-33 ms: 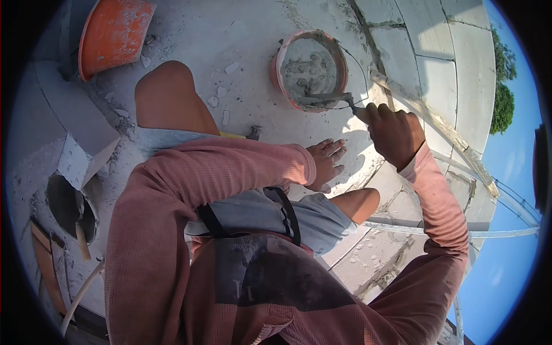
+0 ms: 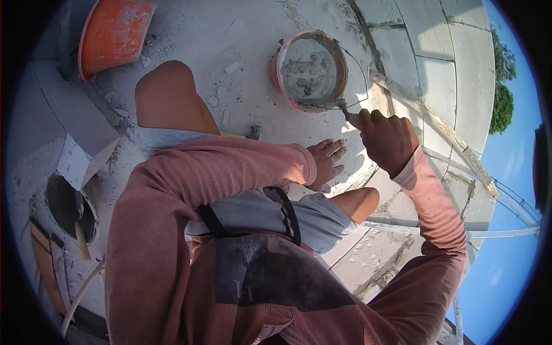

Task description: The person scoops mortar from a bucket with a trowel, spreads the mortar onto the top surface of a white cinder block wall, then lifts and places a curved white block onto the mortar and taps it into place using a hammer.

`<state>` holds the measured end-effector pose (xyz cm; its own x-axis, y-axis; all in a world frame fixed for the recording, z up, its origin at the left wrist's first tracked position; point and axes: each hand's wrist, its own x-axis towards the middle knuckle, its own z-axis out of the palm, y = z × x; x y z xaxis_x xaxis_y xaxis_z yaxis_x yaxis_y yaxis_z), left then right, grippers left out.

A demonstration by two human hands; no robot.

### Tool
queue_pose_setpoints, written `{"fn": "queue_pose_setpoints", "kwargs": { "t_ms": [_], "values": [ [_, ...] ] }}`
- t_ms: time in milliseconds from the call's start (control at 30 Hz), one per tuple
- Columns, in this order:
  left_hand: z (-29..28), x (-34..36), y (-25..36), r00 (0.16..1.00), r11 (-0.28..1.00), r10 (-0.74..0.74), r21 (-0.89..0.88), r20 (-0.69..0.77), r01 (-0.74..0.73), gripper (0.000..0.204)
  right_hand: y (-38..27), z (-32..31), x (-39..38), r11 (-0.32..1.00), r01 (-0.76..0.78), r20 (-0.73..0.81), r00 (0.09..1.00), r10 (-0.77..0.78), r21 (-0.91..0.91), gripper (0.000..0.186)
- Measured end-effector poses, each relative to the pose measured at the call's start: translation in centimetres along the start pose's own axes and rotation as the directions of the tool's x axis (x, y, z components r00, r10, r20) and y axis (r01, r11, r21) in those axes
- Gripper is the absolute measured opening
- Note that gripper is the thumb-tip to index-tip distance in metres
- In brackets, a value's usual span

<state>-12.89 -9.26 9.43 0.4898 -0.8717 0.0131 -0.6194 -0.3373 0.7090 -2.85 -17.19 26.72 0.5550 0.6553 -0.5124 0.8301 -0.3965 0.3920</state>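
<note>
Beside the bucket (image 2: 276,77), the right hand (image 2: 390,142) grips a trowel (image 2: 347,110), left hand (image 2: 326,164) splayed. Careless tilting could spill mortar (image 2: 307,66).

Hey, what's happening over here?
A person's right hand grips a trowel, its blade at the near rim of a small reddish bucket holding wet grey mix. The left hand is empty, with its fingers extended. A larger orange bucket is off to the left, beyond a bent knee.
</note>
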Motion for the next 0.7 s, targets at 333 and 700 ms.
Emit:
{"fn": "queue_pose_setpoints", "kwargs": {
  "t_ms": [333,700],
  "values": [
    [-1.3,0.0,0.3,0.994,1.0,0.013,0.019,0.107,-0.015,0.078,-2.9,-7.6,4.4,0.977,-0.048,0.224,0.975,0.0,0.207,0.016],
    [-1.7,0.2,0.1,0.99,0.999,0.053,0.007,0.132,-0.054,0.079,9.5,-9.3,16.9,0.712,-0.551,0.791,0.611,-0.011,0.435,0.044]
  ]
}}
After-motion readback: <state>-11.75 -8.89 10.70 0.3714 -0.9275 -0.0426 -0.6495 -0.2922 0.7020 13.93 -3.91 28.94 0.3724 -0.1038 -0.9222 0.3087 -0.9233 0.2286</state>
